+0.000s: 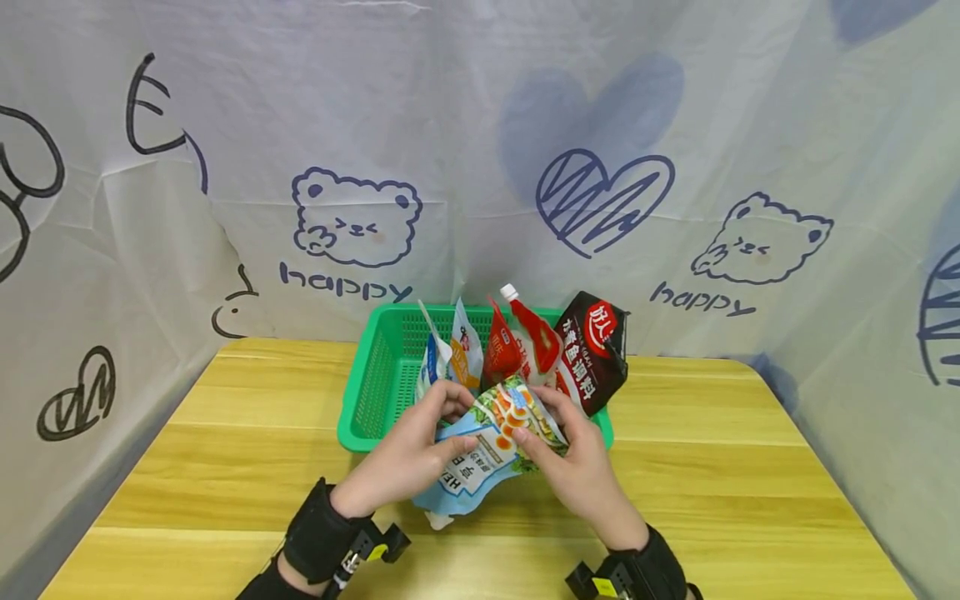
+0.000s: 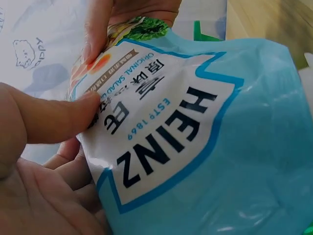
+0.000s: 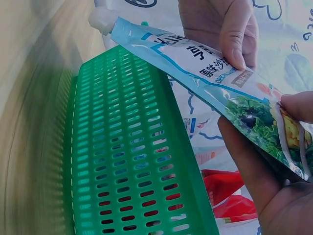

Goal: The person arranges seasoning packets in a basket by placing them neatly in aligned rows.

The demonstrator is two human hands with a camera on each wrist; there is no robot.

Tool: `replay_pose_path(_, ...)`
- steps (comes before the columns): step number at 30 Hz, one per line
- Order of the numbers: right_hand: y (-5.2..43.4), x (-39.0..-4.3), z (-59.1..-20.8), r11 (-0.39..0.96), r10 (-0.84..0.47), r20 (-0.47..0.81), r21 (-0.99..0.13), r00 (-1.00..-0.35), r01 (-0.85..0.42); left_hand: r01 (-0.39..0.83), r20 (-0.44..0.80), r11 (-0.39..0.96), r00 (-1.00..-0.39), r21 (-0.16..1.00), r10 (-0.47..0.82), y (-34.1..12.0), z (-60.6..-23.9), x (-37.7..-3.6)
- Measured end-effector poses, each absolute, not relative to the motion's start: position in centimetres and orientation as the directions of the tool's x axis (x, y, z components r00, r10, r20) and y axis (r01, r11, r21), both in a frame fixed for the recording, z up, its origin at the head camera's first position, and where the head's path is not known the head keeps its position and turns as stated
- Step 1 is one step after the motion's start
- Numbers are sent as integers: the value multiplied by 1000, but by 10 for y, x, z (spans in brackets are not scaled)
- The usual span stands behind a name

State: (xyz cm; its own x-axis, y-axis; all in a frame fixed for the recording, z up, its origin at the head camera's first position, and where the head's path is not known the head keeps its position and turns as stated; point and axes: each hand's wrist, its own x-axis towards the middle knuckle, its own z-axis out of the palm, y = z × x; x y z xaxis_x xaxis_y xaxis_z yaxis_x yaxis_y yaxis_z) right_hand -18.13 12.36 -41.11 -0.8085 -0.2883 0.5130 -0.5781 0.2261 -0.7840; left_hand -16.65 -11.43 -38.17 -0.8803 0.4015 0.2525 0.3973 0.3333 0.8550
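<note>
Heinz salad dressing pouch (image 1: 480, 454), light blue, held in the air just in front of the green plastic basket (image 1: 375, 392), above the wooden desk (image 1: 225, 450). Its capped spout end hangs toward the person; its printed salad end points at the basket.

Left hand (image 1: 408, 458): thumb pressed on the label face, fingers curled behind, pinching the pouch's left side. Right hand (image 1: 577, 467): thumb and fingers pinch the right edge near the salad picture.

Basket contents, right half: a white-and-blue sachet (image 1: 435, 362), an orange-marked packet (image 1: 467, 354), a red spouted sauce pouch (image 1: 536, 337), and a dark seasoning bag (image 1: 592, 354) leaning over the right rim.

Judgement: the pouch is soft and sags, so a two-sided pinch suits it. Keep the grip on the seams, not the belly. Angle the pouch narrow end first toward the basket's free left half, and avoid nudging the leaning dark bag.

View differences: the left wrist view reads the label, HEINZ and "Original Salad", illegible from the head. The right wrist view shows the white cap (image 3: 101, 18) and the slotted basket wall (image 3: 127, 161). Only the head view shows the whole basket layout.
</note>
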Motion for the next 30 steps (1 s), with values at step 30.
replay_pose_path(30,123,-179,-410,-39,-141,560,-827,-817,-560,369,177,459,-895,808,409,-149,-372,-178)
